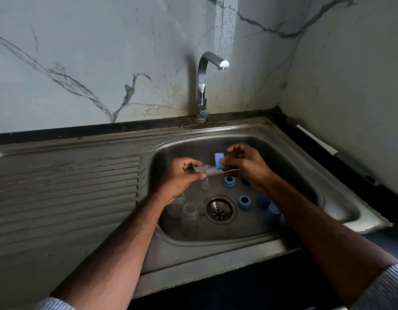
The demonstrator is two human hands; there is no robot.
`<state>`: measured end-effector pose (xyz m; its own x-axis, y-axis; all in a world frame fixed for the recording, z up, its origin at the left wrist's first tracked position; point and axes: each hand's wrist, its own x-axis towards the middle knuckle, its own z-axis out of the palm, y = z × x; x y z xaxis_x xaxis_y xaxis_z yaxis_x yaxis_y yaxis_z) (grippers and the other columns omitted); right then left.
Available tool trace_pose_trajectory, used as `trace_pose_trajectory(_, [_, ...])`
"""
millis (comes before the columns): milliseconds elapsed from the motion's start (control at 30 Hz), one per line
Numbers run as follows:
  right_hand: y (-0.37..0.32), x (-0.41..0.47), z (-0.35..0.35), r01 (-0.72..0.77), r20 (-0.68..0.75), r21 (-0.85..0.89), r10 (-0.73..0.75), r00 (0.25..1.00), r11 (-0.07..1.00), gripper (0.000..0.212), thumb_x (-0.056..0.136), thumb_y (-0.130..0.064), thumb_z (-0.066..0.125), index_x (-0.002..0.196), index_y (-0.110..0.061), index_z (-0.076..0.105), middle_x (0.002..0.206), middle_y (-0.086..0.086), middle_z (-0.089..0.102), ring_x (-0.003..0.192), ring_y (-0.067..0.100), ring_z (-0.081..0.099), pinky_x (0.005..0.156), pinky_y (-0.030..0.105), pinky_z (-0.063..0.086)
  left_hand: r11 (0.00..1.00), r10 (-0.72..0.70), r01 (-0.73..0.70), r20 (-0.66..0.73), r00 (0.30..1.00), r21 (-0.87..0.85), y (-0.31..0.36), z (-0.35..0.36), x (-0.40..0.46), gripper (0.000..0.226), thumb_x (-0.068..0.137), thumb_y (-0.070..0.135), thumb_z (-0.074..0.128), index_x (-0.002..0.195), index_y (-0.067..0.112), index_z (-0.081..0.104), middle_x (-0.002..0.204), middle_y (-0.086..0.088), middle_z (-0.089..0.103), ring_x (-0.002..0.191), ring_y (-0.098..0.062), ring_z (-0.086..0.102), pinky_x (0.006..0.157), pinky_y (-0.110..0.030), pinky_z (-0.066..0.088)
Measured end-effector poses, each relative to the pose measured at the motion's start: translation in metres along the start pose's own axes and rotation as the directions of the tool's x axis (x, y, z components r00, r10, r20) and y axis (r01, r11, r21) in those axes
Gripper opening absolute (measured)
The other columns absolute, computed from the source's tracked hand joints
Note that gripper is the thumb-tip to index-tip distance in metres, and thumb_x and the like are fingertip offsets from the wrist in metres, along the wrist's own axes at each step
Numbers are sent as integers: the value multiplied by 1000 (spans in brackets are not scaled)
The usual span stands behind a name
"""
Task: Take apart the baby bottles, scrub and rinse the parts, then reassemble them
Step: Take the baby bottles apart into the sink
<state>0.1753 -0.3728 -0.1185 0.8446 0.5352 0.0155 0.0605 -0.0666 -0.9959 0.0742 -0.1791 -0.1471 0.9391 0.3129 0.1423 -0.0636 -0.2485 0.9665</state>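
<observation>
clear part (201, 170) blurred, bottles (189, 212) half hidden

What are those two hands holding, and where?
Left hand pinches a clear bottle part at its end; right hand holds a blue ring by its rim.

Single head cam, wide-angle, looking forward and down.
Sits close above the sink (256, 239), facing the tap (203, 86) and marble wall (92, 52); forearms enter from bottom edge.
</observation>
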Motion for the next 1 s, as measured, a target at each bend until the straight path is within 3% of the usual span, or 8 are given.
trace_pose_trajectory(67, [11,4,-25,47,47,-429,-29,998,902,41,79,-15,84,113,-15,61,100,4,70,89,16,71,71,27,57,996,9,-7,-28,1000,94,-4,2,2,31,78,-2,80,100,19,71,101,-6,75,97,-19,71,87,-30,55])
trace_pose_trajectory(133, [23,4,-41,88,180,-741,70,981,665,43,75,-23,88,109,-22,60,100,-3,67,90,12,67,76,23,52,985,34,-25,-48,998,172,-6,3,3,22,81,1,77,97,16,73,98,-4,75,95,-17,71,88,-32,56])
trace_pose_trajectory(300, [46,11,-28,209,252,-967,407,878,149,44,68,-26,90,96,-27,56,100,0,60,91,17,56,75,25,42,948,113,-112,15,993,298,0,-1,1,25,79,2,78,98,18,75,100,5,72,96,-5,65,87,-21,50])
trace_pose_trajectory(433, [49,11,-22,217,232,-972,535,812,92,40,69,-19,91,98,-18,62,97,1,59,92,20,60,60,25,44,902,194,-176,-6,981,395,3,-4,0,30,74,2,82,97,20,76,99,5,61,92,-3,56,78,-1,37])
trace_pose_trajectory(600, [52,9,-24,279,234,-960,567,790,8,28,78,-28,85,93,-28,61,116,2,66,110,23,63,96,39,52,901,167,-175,54,984,397,1,-2,0,29,76,6,82,101,19,75,94,9,70,83,11,59,73,1,37])
trace_pose_trajectory(767, [57,8,-28,281,201,-958,585,786,-49,33,85,-28,76,114,-13,68,109,4,68,93,18,66,75,27,50,896,136,-158,82,987,416,-6,2,0,24,72,17,87,90,26,74,88,12,72,84,-2,66,76,-21,51])
trace_pose_trajectory(867, [61,12,-28,261,207,-965,516,831,-35,13,84,-24,76,84,-21,64,89,-1,62,79,15,59,77,29,52,869,109,-165,144,984,466,-7,4,-2,27,68,21,90,89,30,74,92,12,68,87,-2,61,76,-25,49])
trace_pose_trajectory(1000, [51,15,-34,164,177,-984,345,922,66,32,82,-28,79,77,-26,47,104,6,61,98,24,61,84,34,50,838,16,-166,280,960,519,-8,16,-4,27,72,23,87,92,33,73,94,15,67,90,1,60,86,-34,55])
